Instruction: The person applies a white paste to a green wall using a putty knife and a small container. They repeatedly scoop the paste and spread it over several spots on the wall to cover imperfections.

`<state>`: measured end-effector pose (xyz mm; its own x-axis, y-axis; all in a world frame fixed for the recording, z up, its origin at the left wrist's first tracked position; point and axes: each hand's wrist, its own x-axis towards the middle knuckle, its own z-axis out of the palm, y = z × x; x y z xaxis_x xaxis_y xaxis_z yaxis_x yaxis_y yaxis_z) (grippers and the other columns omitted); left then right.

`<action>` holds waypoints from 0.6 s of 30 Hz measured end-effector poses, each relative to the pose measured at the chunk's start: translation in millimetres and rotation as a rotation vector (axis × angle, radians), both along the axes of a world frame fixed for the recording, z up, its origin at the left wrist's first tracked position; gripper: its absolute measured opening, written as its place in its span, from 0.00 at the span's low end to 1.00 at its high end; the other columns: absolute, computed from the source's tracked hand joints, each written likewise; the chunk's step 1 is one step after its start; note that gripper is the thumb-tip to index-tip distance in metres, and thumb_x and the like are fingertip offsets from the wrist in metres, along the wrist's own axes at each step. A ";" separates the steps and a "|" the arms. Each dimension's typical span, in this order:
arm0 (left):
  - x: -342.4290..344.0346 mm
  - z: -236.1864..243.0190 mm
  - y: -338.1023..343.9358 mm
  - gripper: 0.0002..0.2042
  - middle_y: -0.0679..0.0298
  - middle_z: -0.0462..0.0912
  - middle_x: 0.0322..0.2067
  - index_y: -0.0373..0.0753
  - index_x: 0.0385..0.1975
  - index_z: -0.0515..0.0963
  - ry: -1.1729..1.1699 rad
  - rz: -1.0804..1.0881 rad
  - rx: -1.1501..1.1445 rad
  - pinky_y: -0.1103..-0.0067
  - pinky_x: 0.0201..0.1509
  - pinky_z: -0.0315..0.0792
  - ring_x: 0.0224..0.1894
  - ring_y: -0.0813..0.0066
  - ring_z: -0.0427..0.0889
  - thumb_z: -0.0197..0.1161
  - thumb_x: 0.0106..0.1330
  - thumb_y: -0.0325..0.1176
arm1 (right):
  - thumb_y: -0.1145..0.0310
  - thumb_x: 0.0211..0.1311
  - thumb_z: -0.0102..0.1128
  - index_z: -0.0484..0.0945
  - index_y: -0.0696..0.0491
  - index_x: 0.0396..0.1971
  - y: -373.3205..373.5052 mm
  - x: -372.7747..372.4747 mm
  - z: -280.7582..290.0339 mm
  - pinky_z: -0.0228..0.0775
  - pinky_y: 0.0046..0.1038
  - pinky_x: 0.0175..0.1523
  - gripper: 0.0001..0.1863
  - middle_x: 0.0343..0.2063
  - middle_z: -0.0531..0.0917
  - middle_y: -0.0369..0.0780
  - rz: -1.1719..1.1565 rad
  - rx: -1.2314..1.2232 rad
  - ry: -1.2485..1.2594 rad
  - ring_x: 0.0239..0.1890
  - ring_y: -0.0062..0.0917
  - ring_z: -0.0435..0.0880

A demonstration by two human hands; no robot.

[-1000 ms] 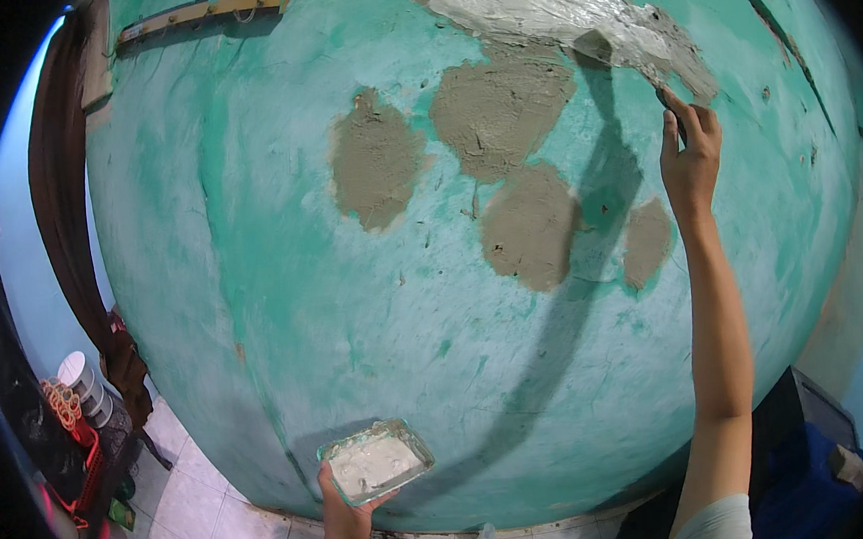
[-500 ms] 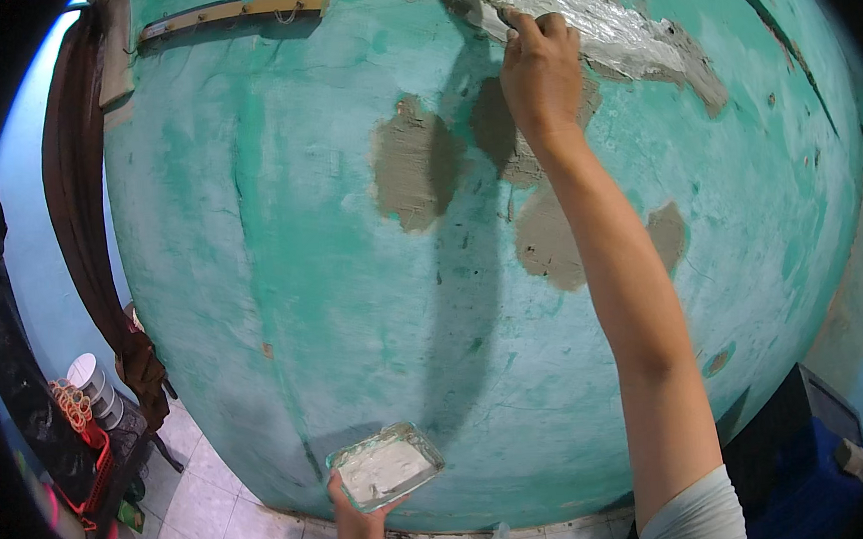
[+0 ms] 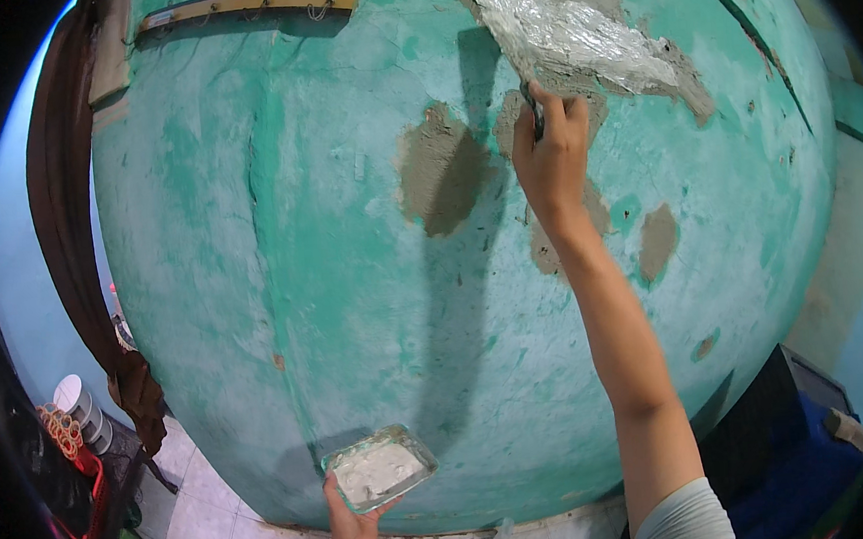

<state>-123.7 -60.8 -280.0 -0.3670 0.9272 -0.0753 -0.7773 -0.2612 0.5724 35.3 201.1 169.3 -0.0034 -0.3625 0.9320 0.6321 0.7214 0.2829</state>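
Observation:
My right hand [image 3: 555,158] is closed around the dark handle of a putty knife [image 3: 538,117], raised to the green wall [image 3: 352,255]. The knife's blade barely shows at the lower left corner of a wet, shiny filler patch [image 3: 585,38]. Low at the wall, my left hand [image 3: 350,526] grips a clear rectangular container [image 3: 425,460] from below and the side. Whitish filler paste [image 3: 377,470] lies inside it. Dull grey-brown patches, one of them left of my right hand [image 3: 440,170], mark the wall.
A hook rail [image 3: 247,6] is fixed at the upper left. Beside the wall hangs a brown curtain [image 3: 61,183]. White canisters [image 3: 82,409] and a red basket stand at the lower left. A dark blue object [image 3: 808,454] occupies the lower right, above pale floor tiles [image 3: 194,511].
My right hand has come down from the shiny patch to its lower left corner, and the knife's handle shows more. The container stays in my left hand. The view has shifted slightly.

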 end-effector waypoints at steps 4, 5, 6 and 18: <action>-13.1 -5.9 3.2 0.37 0.51 0.75 0.66 0.40 0.74 0.60 -0.008 -0.019 0.001 0.47 0.57 0.81 0.65 0.47 0.79 0.37 0.78 0.64 | 0.75 0.64 0.63 0.81 0.54 0.53 3.7 -13.9 51.2 0.72 0.41 0.50 0.17 0.39 0.75 0.48 -0.048 0.085 0.024 0.44 0.45 0.77; -14.8 -4.5 4.2 0.37 0.51 0.76 0.66 0.40 0.74 0.60 -0.010 -0.019 -0.009 0.47 0.56 0.82 0.64 0.47 0.80 0.38 0.78 0.64 | 0.75 0.64 0.63 0.82 0.53 0.53 5.5 -14.8 63.1 0.73 0.41 0.49 0.17 0.39 0.75 0.48 -0.062 0.090 0.017 0.44 0.46 0.77; -16.6 -2.9 5.2 0.37 0.51 0.76 0.66 0.40 0.74 0.60 -0.018 -0.024 -0.019 0.47 0.55 0.82 0.64 0.47 0.80 0.38 0.78 0.64 | 0.75 0.64 0.63 0.82 0.53 0.53 6.9 -14.3 73.8 0.73 0.41 0.49 0.17 0.38 0.75 0.47 -0.076 0.096 0.011 0.44 0.46 0.77; -33.5 -14.7 9.6 0.36 0.52 0.75 0.67 0.42 0.74 0.61 -0.026 -0.057 -0.038 0.47 0.52 0.84 0.61 0.49 0.82 0.39 0.77 0.64 | 0.76 0.64 0.65 0.83 0.52 0.51 9.1 17.3 7.3 0.73 0.41 0.45 0.16 0.36 0.75 0.47 -0.005 0.035 -0.055 0.39 0.42 0.78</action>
